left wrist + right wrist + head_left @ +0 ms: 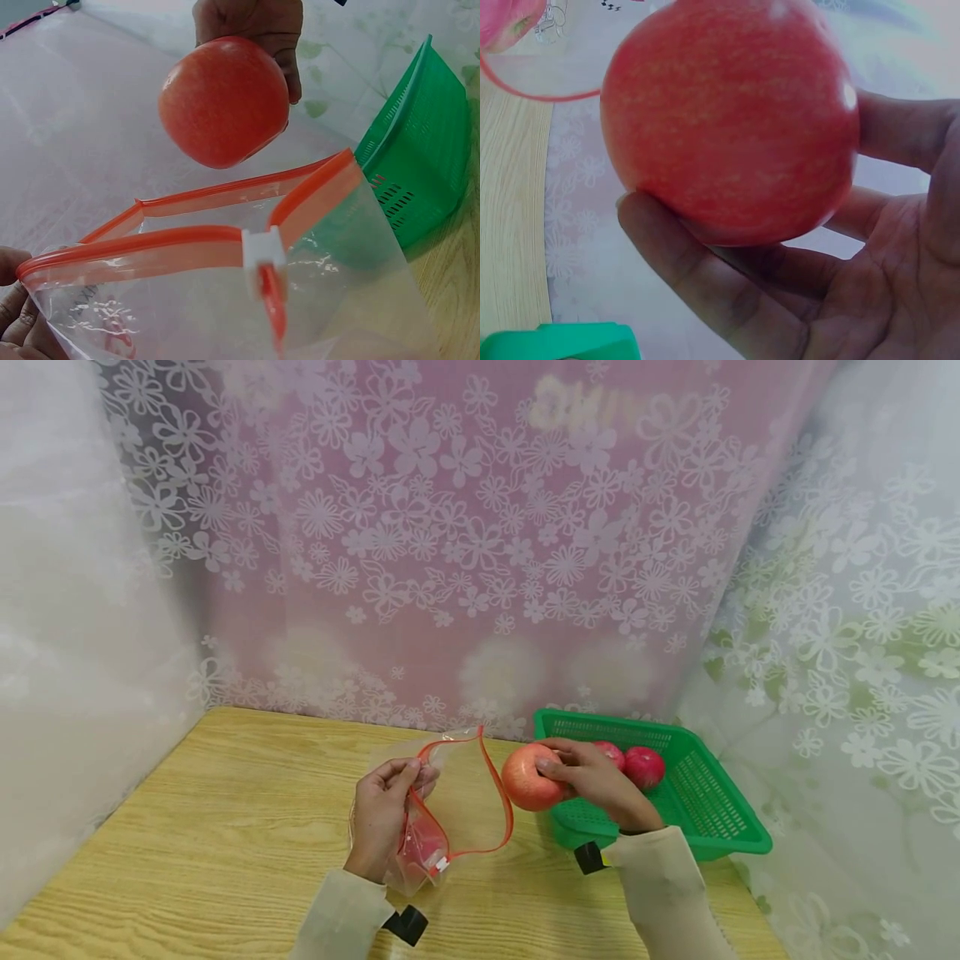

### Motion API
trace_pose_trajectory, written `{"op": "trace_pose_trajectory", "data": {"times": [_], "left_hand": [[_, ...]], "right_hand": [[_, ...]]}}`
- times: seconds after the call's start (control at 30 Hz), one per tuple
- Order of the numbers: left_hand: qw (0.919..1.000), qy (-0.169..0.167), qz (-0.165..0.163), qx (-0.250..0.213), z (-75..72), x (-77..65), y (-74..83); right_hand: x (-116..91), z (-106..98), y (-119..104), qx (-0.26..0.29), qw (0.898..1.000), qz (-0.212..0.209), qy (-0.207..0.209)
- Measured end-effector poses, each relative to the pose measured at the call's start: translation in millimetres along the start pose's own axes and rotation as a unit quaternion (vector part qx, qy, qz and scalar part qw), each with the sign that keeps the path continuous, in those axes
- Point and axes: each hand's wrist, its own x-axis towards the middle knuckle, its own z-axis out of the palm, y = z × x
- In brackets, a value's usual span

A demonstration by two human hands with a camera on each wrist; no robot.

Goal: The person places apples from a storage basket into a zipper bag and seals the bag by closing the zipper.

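My left hand [382, 806] pinches the rim of a clear zip bag [187, 322] edged in orange-red, its mouth spread wide. A white slider [264, 259] sits on the bag's zip. Inside the bag lies a pinkish-red fruit [423, 841], seen through the plastic. My right hand [596, 777] grips a red apple [731, 124] between thumb and fingers, just right of the bag's mouth in the head view. From the left wrist, the apple appears above the opening, apart from the rim.
A green plastic basket [731, 814] stands at the right on the wooden table [225, 827], holding red apples [643, 767] partly hidden behind my right hand. Flower-patterned sheeting [480, 527] closes off the back and sides.
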Motion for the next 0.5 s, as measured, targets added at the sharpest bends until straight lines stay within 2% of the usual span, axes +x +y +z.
{"op": "trace_pose_trajectory", "data": {"times": [0.1,0.23,0.37,0.5], "left_hand": [[1.0,-0.001,0.001,-0.003,-0.6,0.1,-0.9],[1.0,0.001,-0.001,-0.002,-1.4,-0.2,-1.6],[1.0,0.007,-0.006,0.001,-1.5,-0.3,-1.4],[0.9999,0.009,-0.007,0.001,-1.2,-0.1,-0.6]], "right_hand": [[0.3,3.1,-1.3,-0.019,1.0,-0.011,0.007],[0.6,7.1,-2.7,-0.016,1.0,-0.02,0.003],[2.4,11.3,-4.5,-0.005,0.999,-0.037,-0.02],[5.0,15.4,-5.8,-0.024,0.996,-0.074,-0.038]]}}
